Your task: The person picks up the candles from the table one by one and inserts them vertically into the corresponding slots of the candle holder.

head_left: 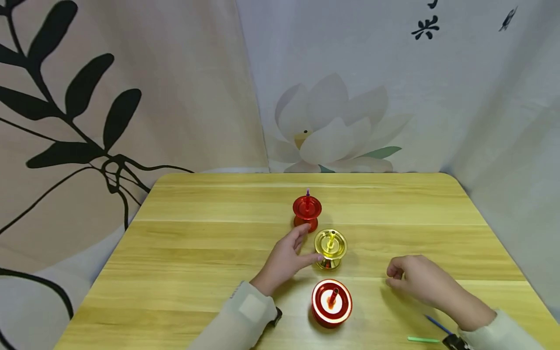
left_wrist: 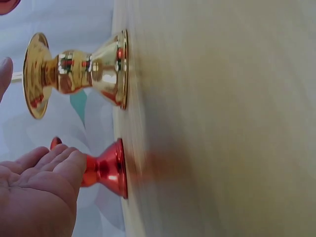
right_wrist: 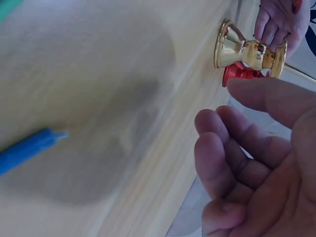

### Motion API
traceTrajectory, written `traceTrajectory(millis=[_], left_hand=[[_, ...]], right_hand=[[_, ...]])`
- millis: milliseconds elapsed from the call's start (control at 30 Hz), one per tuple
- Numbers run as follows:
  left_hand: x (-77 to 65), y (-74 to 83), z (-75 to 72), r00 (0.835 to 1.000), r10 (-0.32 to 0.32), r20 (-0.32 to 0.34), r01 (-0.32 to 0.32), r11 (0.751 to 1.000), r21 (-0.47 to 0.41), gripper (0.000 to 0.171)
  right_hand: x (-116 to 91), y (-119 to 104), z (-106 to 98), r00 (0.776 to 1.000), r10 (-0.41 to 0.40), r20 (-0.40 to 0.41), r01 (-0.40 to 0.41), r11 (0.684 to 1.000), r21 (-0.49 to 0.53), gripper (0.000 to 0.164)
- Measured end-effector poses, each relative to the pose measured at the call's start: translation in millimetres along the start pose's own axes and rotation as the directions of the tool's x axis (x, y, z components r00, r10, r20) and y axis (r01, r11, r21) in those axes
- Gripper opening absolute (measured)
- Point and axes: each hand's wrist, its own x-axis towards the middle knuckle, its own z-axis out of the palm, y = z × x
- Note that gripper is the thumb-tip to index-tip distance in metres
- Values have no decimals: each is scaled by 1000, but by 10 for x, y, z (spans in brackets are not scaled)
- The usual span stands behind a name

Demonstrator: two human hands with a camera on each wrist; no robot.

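Three candle holders stand in a row in the head view. At the back is a red candle holder [head_left: 307,208] with a thin purple tip on top; a gold candle holder [head_left: 331,244] comes in the middle, and a shiny red candle holder [head_left: 331,304] in front. My left hand [head_left: 286,260] is spread between the back two, thumb over the gold rim and fingers by the red base. In the left wrist view its palm [left_wrist: 42,187] partly covers the red holder [left_wrist: 111,170]. My right hand [head_left: 424,282] hovers over the table, fingers loosely curled and holding nothing.
A blue candle [head_left: 437,324] and a green candle [head_left: 423,339] lie near the right wrist at the table's front. The blue candle [right_wrist: 29,148] shows its wick in the right wrist view. Printed curtains [head_left: 350,73] hang behind the wooden table [head_left: 197,233].
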Motion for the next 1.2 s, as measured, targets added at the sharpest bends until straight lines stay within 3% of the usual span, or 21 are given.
traceTrajectory(millis=[233,433,700,1000,1200], left_hand=[[56,46,129,999,34,30,-34,999,22,88],[89,63,204,999,16,39,-18,999,50,89],[117,99,261,1000,7,28,-11,988,151,91],[133,68,286,1000,-3,23,-1,983,182,90],[133,78,279,1000,-20,15,17,982,187,89]], right_hand=[[-116,128,60,999,36,8,-36,999,-30,12],[-267,285,109,998,63,3,-63,994,-87,18],[-474,451,152,981,185,64,-174,973,-148,27],[-529,519,212,987,151,54,-136,968,-212,28],[-513,492,182,992,123,40,-113,973,-200,27]])
